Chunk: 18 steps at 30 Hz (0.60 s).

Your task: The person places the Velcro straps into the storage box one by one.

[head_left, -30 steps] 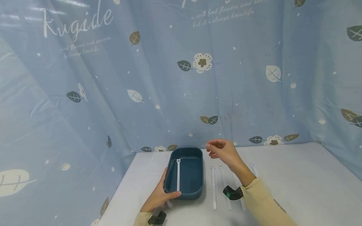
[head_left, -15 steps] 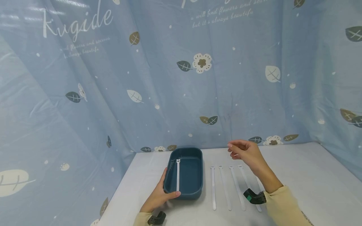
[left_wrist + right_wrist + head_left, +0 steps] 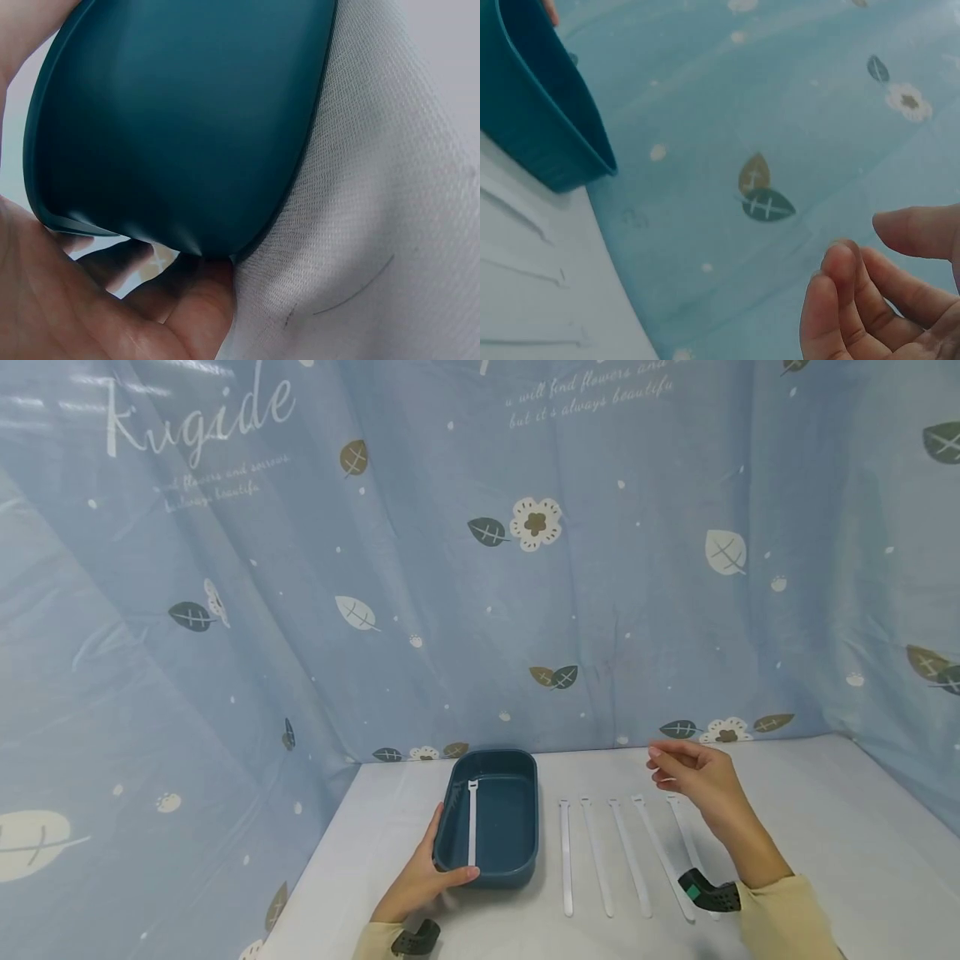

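Fingers point(image 3: 202, 304) of the left hand point(image 3: 422, 877) are clamped on the blue-green bin point(image 3: 501, 882): thumb over the near rim, the rest round the outer left wall. Right hand point(image 3: 701, 778) holds nothing; fingers bunched and loosely bent, thumb apart from them. Bin sits on the white table point(image 3: 825, 827), left of the row of straps point(image 3: 631, 860).

Bin is a deep, rounded rectangle, plain finish. Straps: five, white, flat, slim, slotted head at the far end, rounded tail near; leftmost almost straight, those to the right slanting. One more white strap point(image 3: 472, 827) is inside the bin, along its left side, near end hidden at the left thumb.

Vs 0.5 s ago: right hand has moved right, now near the head of the rightmost strap, whose lower part sits behind the wrist camera point(image 3: 708, 892). Left hand and bin unchanged.

Right wrist view shows the thumb gap clearly; head view makes it look nearly closed. Strap in bin shows in head view only.
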{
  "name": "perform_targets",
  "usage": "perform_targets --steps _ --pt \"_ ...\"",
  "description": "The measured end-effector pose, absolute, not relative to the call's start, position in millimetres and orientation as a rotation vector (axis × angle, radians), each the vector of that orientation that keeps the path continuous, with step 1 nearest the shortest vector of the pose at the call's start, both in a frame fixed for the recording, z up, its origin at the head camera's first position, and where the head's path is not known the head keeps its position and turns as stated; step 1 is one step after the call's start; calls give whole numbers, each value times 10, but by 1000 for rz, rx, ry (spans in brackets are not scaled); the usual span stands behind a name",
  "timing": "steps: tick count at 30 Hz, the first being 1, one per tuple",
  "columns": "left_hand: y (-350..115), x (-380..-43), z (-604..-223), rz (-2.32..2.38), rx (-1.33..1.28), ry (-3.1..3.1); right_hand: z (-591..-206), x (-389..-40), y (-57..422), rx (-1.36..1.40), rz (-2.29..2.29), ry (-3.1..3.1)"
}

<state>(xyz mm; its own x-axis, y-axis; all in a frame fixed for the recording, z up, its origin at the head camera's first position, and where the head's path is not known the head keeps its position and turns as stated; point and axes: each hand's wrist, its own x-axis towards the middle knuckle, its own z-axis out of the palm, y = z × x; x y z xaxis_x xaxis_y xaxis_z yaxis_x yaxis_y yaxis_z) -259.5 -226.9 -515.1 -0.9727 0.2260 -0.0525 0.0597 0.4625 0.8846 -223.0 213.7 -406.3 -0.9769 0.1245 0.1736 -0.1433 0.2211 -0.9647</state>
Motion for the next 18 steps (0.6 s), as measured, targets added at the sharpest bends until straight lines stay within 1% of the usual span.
perform_targets --steps 7,18 --pt "-2272 -2591 -5134 1503 253 2555 -4207 -2214 2262 -67 1805 -2295" --pt "-2284 -2593 -5134 1503 263 2548 -4312 -2216 2371 -185 1749 -2325"
